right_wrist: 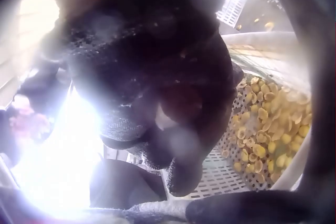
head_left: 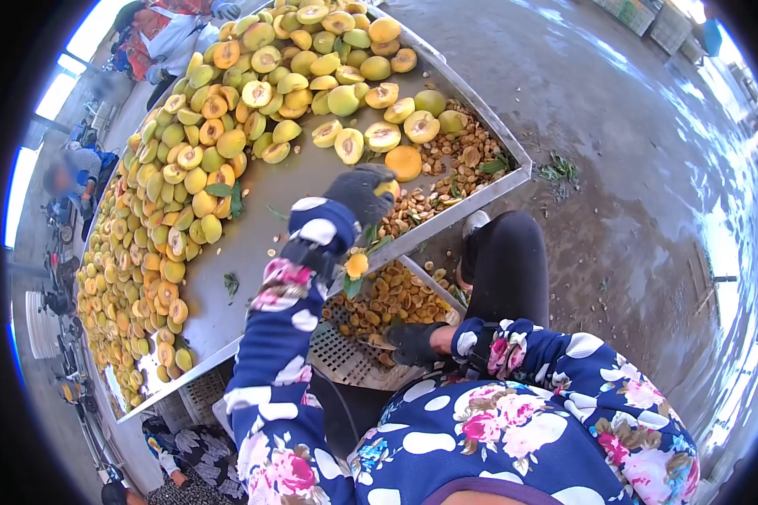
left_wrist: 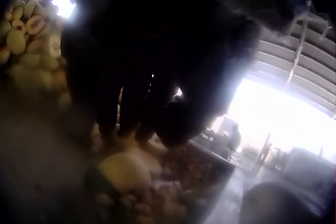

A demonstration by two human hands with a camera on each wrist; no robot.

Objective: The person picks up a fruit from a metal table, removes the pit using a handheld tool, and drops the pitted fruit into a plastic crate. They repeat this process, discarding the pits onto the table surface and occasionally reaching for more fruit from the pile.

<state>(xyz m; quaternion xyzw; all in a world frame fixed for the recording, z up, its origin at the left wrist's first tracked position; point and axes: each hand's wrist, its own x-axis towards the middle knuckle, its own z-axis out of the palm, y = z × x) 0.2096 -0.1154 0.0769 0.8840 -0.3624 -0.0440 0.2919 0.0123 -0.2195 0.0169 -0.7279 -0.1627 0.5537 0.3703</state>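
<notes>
In the head view my gloved left hand [head_left: 364, 195] reaches over the near corner of the metal table. Its fingers curl at a yellow stone-fruit half [head_left: 391, 188], beside a heap of brown fruit stones [head_left: 459, 156]. Dark in the left wrist view, the left hand [left_wrist: 157, 77] has its fingertips down at yellow fruit [left_wrist: 125, 171]. My gloved right hand [head_left: 421, 343] is low, by a perforated basket [head_left: 333, 358] of yellow-brown pieces [head_left: 396, 299]. In the right wrist view its fingers curl round a reddish-brown object [right_wrist: 181, 103], mostly hidden.
Whole and halved yellow-green fruit [head_left: 194, 160] is piled along the table's far and left sides. The raised metal rim [head_left: 471, 198] runs round the near corner. A fruit piece [head_left: 356, 266] and leaves sit by the rim. Other people [head_left: 76, 172] are at the left.
</notes>
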